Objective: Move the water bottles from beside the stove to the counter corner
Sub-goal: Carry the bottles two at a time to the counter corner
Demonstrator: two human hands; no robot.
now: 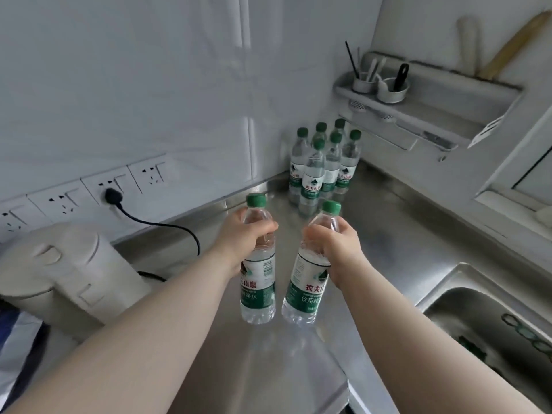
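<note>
My left hand (pixel 242 239) grips one water bottle (pixel 258 282) around its upper body, fingers (pixel 264 228) curled tight round the clear plastic just under the shoulder. My right hand (pixel 337 249) clasps a second bottle (pixel 304 289) the same way, its fingers wrapped closed, the bottle tilted a little with its green cap leaning right. Both hang above the steel counter (pixel 388 234), side by side and not touching. Ahead, in the counter corner against the walls, a cluster of six green-capped bottles (pixel 325 165) stands upright. A white kettle (pixel 68 273) sits to my left, a sink (pixel 490 321) to my right.
</note>
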